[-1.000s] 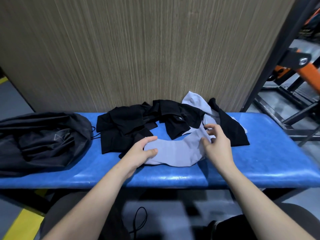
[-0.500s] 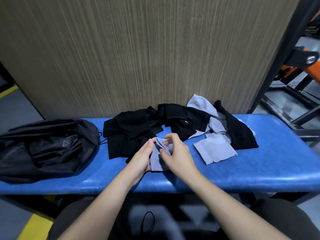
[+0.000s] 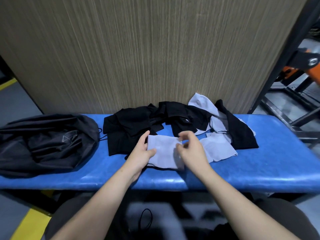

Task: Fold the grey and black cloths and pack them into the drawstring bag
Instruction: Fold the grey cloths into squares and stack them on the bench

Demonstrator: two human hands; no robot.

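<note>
Head view has me looking down at the blue surface (image 3: pixel 259 163); my left hand (image 3: pixel 141 156) pinches the left edge of a grey cloth (image 3: pixel 164 153) to pin it flat for folding; my right hand (image 3: pixel 190 151) hovers over its right edge, fingers curled, and I can't tell if it's actually gripping; black cloths (image 3: pixel 138 125) are heaped behind, another grey piece (image 3: pixel 216 149) just right; drawstring bag (image 3: pixel 43 141) slumps far left, within reach for packing, I'd guess.
</note>
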